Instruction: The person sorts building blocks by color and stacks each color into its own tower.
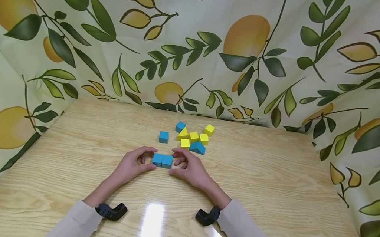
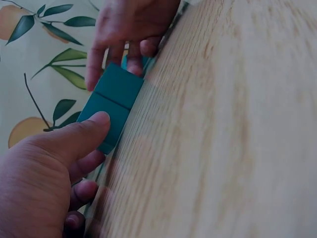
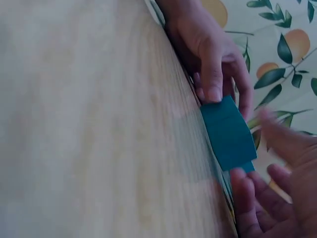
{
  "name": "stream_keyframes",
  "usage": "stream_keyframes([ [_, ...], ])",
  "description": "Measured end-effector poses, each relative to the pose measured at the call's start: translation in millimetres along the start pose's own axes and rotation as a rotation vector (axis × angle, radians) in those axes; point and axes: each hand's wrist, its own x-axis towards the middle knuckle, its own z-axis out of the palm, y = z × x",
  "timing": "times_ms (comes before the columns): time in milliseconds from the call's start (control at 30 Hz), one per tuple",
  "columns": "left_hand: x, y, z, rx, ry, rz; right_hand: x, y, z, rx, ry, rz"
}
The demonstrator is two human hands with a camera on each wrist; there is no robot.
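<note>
Two blue cubes lie side by side on the wooden table, their faces meeting: the left blue cube [image 1: 157, 160] and the right blue cube [image 1: 167, 161]. My left hand [image 1: 136, 164] pinches the left cube between thumb and fingers; in the left wrist view its thumb [image 2: 99, 121] lies across that cube's face. Around the right cube's outer end curves my right hand [image 1: 189, 167], thumb and fingers spread apart. In the right wrist view, the right thumb [image 3: 285, 136] is blurred and stands away from the blue cubes [image 3: 229, 134], with a fingertip near their end.
Just behind the hands are several yellow cubes [image 1: 193, 136], a yellow triangular block [image 1: 183, 133], a blue triangular block [image 1: 197, 147] and two more blue cubes [image 1: 163, 137]. A leaf-and-fruit patterned cloth [image 1: 193, 70] rises along the far edge of the table [image 1: 265, 184].
</note>
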Motion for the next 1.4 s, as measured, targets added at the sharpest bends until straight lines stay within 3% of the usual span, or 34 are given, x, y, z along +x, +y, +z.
stream_keyframes([
  [200,-0.4,-3.4,-0.3,0.019,0.016,0.024,13.6,3.9,-6.2,0.225,0.023,0.052],
  [267,-1.8,-5.5,-0.8,0.020,0.023,0.031,20.7,4.9,-2.4,0.256,0.037,0.054],
  [567,-1.1,-8.5,-0.6,0.001,0.015,0.035,42.9,5.2,9.3,0.253,0.156,0.050],
  [867,-3.7,-6.5,-1.5,0.006,0.014,0.019,57.7,-1.7,17.2,0.244,0.159,0.016],
  [1167,-2.2,-5.2,0.1,-0.005,0.013,0.040,71.6,2.0,21.1,0.174,0.141,0.039],
  [1400,-0.8,-3.6,-0.3,-0.007,0.005,0.030,76.0,0.9,22.9,0.168,0.177,0.071],
])
